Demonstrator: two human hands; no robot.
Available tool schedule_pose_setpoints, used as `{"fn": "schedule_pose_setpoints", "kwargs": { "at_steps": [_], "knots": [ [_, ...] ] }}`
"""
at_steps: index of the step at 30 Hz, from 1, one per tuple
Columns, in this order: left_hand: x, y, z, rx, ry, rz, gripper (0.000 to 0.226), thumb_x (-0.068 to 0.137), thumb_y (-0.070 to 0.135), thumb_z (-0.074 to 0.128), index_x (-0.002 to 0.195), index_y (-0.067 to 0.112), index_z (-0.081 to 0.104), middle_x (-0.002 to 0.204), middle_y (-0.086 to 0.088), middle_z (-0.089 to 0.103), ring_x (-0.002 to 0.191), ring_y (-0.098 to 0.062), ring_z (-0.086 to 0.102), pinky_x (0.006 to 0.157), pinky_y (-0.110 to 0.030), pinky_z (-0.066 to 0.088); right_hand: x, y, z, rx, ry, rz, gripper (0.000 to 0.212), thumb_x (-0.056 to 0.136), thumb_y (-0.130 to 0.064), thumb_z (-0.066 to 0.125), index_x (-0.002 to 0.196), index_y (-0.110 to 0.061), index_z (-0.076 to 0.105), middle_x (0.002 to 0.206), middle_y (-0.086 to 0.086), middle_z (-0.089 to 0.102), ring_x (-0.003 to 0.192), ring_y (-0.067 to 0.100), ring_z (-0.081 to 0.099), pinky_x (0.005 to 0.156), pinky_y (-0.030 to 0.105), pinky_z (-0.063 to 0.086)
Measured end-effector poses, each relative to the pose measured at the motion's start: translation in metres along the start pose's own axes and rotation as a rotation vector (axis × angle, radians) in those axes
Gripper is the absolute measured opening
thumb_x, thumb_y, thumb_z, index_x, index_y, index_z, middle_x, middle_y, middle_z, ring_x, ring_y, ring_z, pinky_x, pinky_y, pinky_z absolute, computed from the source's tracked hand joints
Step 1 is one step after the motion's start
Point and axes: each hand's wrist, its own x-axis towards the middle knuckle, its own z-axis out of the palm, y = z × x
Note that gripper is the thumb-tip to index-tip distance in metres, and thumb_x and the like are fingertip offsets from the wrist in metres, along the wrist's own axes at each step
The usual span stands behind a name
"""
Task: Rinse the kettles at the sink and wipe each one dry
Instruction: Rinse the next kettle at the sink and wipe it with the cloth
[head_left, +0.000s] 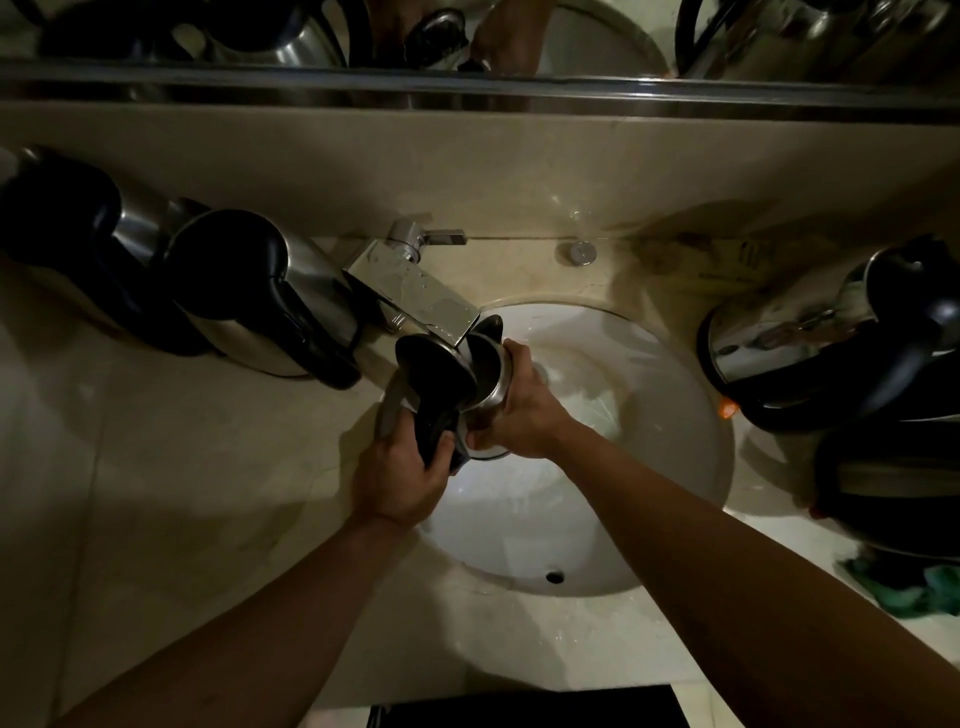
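The kettle (488, 384) sat under the tap (415, 296), my left hand (400, 478) gripping its handle, my right hand (519, 410) clasping its body; rinsing underway, wiping and other kettles apparently left.

A single wide-angle head-worn camera looks steeply down from close above onto the round white ceramic sink (649, 467) set in the beige stone worktop (182, 493), facing the mirrored wall behind.
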Motion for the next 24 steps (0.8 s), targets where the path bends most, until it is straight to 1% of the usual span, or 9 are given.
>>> {"fn": "schedule_pose_setpoints", "kwargs": {
  "at_steps": [3, 5, 8, 9, 13, 16, 18, 21, 24],
  "knots": [
    [0.001, -0.003, 0.002, 0.023, 0.006, 0.004, 0.057, 0.084, 0.041, 0.061, 0.129, 0.006, 0.056, 0.105, -0.023, 0.069, 0.088, -0.045, 0.068, 0.067, -0.036, 0.049, 0.002, 0.001, 0.001, 0.004, 0.015, -0.007, 0.134, 0.03, -0.048, 0.085, 0.145, -0.043, 0.014, 0.143, 0.007, 0.041, 0.131, 0.031, 0.048, 0.102, 0.049, 0.055],
    [0.001, -0.004, 0.003, 0.03, 0.005, -0.009, 0.055, 0.086, 0.041, 0.062, 0.128, 0.006, 0.057, 0.103, -0.023, 0.07, 0.087, -0.045, 0.068, 0.067, -0.037, 0.051, 0.002, 0.001, 0.001, 0.006, 0.014, -0.005, 0.133, 0.029, -0.05, 0.083, 0.143, -0.045, 0.015, 0.142, 0.007, 0.042, 0.13, 0.031, 0.049, 0.102, 0.049, 0.055],
    [0.002, -0.003, 0.004, 0.023, -0.005, -0.03, 0.049, 0.088, 0.03, 0.072, 0.128, 0.004, 0.058, 0.102, -0.025, 0.07, 0.088, -0.047, 0.067, 0.068, -0.036, 0.047, 0.003, 0.003, 0.002, 0.011, 0.016, -0.006, 0.132, 0.031, -0.05, 0.083, 0.144, -0.043, 0.015, 0.14, 0.006, 0.042, 0.128, 0.03, 0.05, 0.101, 0.048, 0.055],
    [0.002, -0.003, 0.004, 0.024, -0.004, -0.029, 0.048, 0.088, 0.029, 0.073, 0.127, 0.004, 0.059, 0.101, -0.025, 0.07, 0.087, -0.047, 0.067, 0.068, -0.036, 0.047, 0.003, 0.004, 0.002, 0.013, 0.02, -0.011, 0.132, 0.032, -0.05, 0.083, 0.144, -0.042, 0.016, 0.14, 0.006, 0.042, 0.127, 0.029, 0.051, 0.101, 0.048, 0.056],
    [0.002, -0.002, 0.003, 0.019, 0.014, 0.0, 0.054, 0.083, 0.04, 0.063, 0.124, 0.004, 0.06, 0.1, -0.024, 0.07, 0.083, -0.046, 0.068, 0.065, -0.04, 0.052, 0.003, 0.005, 0.002, 0.015, 0.022, -0.023, 0.131, 0.032, -0.049, 0.083, 0.145, -0.041, 0.016, 0.14, 0.005, 0.042, 0.128, 0.029, 0.05, 0.101, 0.047, 0.056],
    [0.002, -0.005, 0.004, 0.011, 0.008, -0.01, 0.059, 0.084, 0.046, 0.058, 0.129, 0.009, 0.057, 0.104, -0.023, 0.07, 0.088, -0.045, 0.067, 0.068, -0.043, 0.057, 0.003, 0.006, 0.003, 0.003, 0.037, -0.032, 0.132, 0.032, -0.049, 0.085, 0.145, -0.04, 0.017, 0.14, 0.006, 0.042, 0.129, 0.03, 0.049, 0.102, 0.048, 0.055],
    [0.003, -0.005, 0.004, 0.02, -0.001, -0.025, 0.064, 0.084, 0.05, 0.055, 0.135, 0.011, 0.054, 0.107, -0.022, 0.07, 0.092, -0.044, 0.067, 0.071, -0.046, 0.058, 0.005, 0.005, 0.002, -0.003, 0.04, -0.025, 0.134, 0.037, -0.042, 0.091, 0.147, -0.04, 0.015, 0.142, 0.007, 0.04, 0.131, 0.031, 0.046, 0.104, 0.048, 0.053],
    [0.002, -0.005, 0.004, 0.009, 0.012, -0.006, 0.063, 0.084, 0.05, 0.055, 0.134, 0.012, 0.055, 0.109, -0.021, 0.069, 0.092, -0.044, 0.066, 0.072, -0.046, 0.057, 0.007, 0.008, 0.001, -0.001, 0.038, -0.051, 0.128, 0.052, -0.025, 0.096, 0.15, -0.035, 0.015, 0.143, 0.008, 0.04, 0.133, 0.03, 0.044, 0.105, 0.046, 0.051],
    [0.004, -0.006, 0.005, 0.024, 0.01, -0.031, 0.062, 0.083, 0.052, 0.055, 0.132, 0.013, 0.056, 0.109, -0.022, 0.068, 0.092, -0.046, 0.066, 0.073, -0.048, 0.057, 0.01, 0.014, 0.001, 0.004, 0.043, -0.065, 0.128, 0.054, -0.023, 0.097, 0.151, -0.033, 0.015, 0.143, 0.008, 0.038, 0.132, 0.029, 0.044, 0.104, 0.043, 0.051]
  ]
}}
